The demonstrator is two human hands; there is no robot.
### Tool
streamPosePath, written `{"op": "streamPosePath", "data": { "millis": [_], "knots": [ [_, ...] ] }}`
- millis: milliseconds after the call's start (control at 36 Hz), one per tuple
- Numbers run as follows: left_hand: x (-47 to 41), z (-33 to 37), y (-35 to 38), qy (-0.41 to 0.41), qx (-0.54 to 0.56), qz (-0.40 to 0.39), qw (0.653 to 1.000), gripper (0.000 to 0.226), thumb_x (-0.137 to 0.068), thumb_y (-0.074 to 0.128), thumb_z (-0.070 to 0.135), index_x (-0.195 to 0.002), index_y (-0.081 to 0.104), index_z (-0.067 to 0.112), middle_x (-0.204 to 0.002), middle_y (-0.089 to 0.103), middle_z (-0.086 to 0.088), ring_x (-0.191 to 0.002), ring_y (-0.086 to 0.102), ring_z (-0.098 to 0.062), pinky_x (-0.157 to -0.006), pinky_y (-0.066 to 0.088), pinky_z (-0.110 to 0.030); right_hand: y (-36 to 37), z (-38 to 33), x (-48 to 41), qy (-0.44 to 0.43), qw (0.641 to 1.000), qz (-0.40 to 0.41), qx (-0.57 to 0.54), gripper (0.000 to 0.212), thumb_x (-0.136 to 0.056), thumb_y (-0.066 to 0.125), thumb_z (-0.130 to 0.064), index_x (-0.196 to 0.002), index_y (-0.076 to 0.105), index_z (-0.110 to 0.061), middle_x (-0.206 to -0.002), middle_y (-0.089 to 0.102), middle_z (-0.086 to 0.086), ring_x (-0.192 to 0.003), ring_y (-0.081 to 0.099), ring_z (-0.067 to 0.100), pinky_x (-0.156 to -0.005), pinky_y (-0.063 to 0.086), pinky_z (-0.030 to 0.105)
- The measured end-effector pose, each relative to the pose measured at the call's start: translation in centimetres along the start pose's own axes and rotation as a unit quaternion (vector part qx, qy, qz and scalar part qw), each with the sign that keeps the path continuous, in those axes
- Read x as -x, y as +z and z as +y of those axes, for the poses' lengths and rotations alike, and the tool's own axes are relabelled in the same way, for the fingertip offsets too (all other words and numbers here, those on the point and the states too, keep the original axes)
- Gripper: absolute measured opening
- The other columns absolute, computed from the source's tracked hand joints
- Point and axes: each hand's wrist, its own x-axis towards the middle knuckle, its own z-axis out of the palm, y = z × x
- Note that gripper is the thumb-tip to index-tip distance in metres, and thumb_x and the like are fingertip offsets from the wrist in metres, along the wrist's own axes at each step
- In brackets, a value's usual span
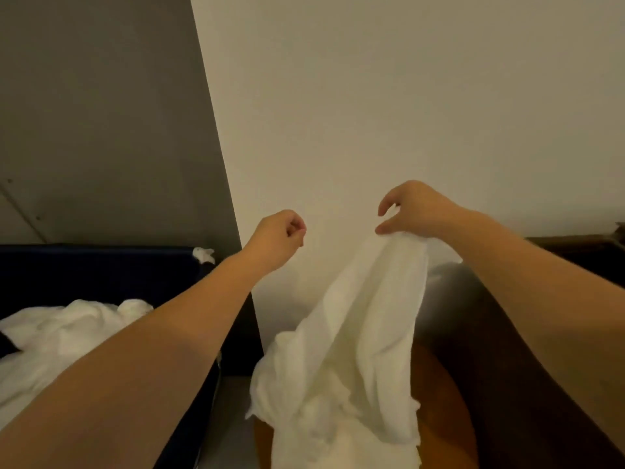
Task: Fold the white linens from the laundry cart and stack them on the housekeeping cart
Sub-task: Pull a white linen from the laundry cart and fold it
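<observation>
On the left, a dark blue laundry cart [101, 272] holds a rumpled heap of white linens [67, 340], with a small white scrap [203, 255] on its far rim. Beyond a grey strip of floor [230, 418], the lower end of a white linen [338, 434] bunches on a brown top [456, 384].

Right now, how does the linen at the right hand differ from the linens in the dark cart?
The held linen hangs from the right hand; the cart linens lie heaped. The held linen is drawn long; the cart linens are crumpled. Both are white.
</observation>
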Motion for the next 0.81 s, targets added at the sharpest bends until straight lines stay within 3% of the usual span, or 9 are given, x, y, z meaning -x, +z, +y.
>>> {"op": "streamPosePath", "data": {
  "millis": [139,222,278,417,472,583,722,806],
  "knots": [
    [2.5,-6.3,4.1,-0.075,-0.012,-0.030,0.997,0.005,-0.093,0.056,0.016,-0.095,0.060,0.016,-0.086,0.064,-0.003,-0.078,0.060,-0.016,-0.064,0.046,-0.019,2.9,3.5,-0.5,0.062,0.996,-0.057,0.042,0.038,-0.074,0.080,-0.017,-0.109,0.065,-0.020,-0.117,0.050,0.001,-0.107,0.050,0.023,-0.087,0.037,0.029],
    [4.6,-10.0,6.6,-0.116,-0.006,-0.042,0.992,0.004,-0.092,0.058,0.013,-0.092,0.059,0.017,-0.086,0.062,-0.004,-0.078,0.058,-0.014,-0.064,0.044,-0.016,4.9,6.5,-0.2,0.110,0.988,-0.089,0.067,0.045,-0.078,0.065,0.003,-0.120,0.063,-0.014,-0.128,0.052,0.009,-0.117,0.049,0.030,-0.090,0.039,0.034],
    [6.2,-12.5,8.7,-0.148,-0.008,-0.067,0.987,0.004,-0.091,0.059,0.013,-0.091,0.059,0.017,-0.087,0.063,-0.005,-0.081,0.059,-0.017,-0.068,0.046,-0.019,6.7,8.0,0.1,0.128,0.983,-0.101,0.087,0.043,-0.081,0.056,0.006,-0.120,0.063,-0.010,-0.127,0.055,0.012,-0.117,0.049,0.032,-0.094,0.040,0.037],
    [10.7,-18.1,14.5,-0.216,-0.025,-0.134,0.967,0.011,-0.089,0.064,0.016,-0.098,0.061,0.012,-0.090,0.060,-0.002,-0.087,0.059,-0.019,-0.075,0.050,-0.027,12.6,10.5,1.4,0.130,0.977,-0.151,0.075,0.012,-0.089,0.057,-0.011,-0.085,0.068,-0.013,-0.092,0.066,0.008,-0.081,0.059,0.024,-0.070,0.047,0.033],
    [12.4,-19.8,16.8,-0.238,-0.025,-0.150,0.959,0.010,-0.088,0.065,0.016,-0.097,0.060,0.013,-0.091,0.060,-0.002,-0.086,0.059,-0.020,-0.074,0.049,-0.027,15.3,11.4,1.8,0.132,0.973,-0.169,0.083,0.019,-0.093,0.054,-0.016,-0.075,0.060,-0.017,-0.080,0.061,0.002,-0.076,0.058,0.022,-0.067,0.046,0.033],
    [15.5,-22.7,20.8,-0.284,-0.032,-0.163,0.944,0.015,-0.088,0.065,0.015,-0.102,0.060,0.011,-0.099,0.061,-0.004,-0.091,0.059,-0.021,-0.080,0.049,-0.029,19.7,13.0,2.7,0.157,0.961,-0.209,0.085,0.027,-0.098,0.050,-0.033,-0.083,0.060,-0.013,-0.074,0.056,0.003,-0.070,0.054,0.020,-0.064,0.045,0.033],
    [18.6,-25.2,24.1,-0.305,-0.052,-0.184,0.933,0.046,-0.091,0.059,0.013,-0.135,0.047,0.010,-0.133,0.050,-0.012,-0.118,0.051,-0.027,-0.100,0.042,-0.032,23.4,14.9,4.4,0.173,0.950,-0.249,0.073,0.046,-0.098,0.040,-0.047,-0.069,0.055,-0.015,-0.070,0.056,0.005,-0.065,0.051,0.018,-0.053,0.036,0.030],
    [19.2,-25.9,25.3,-0.309,-0.072,-0.189,0.929,0.059,-0.092,0.060,0.018,-0.145,0.035,0.012,-0.141,0.042,-0.012,-0.128,0.043,-0.028,-0.105,0.037,-0.034,25.0,15.8,5.4,0.183,0.950,-0.248,0.046,0.045,-0.099,0.040,-0.047,-0.066,0.051,-0.018,-0.066,0.051,0.001,-0.063,0.049,0.016,-0.053,0.034,0.027]
  ]
}}
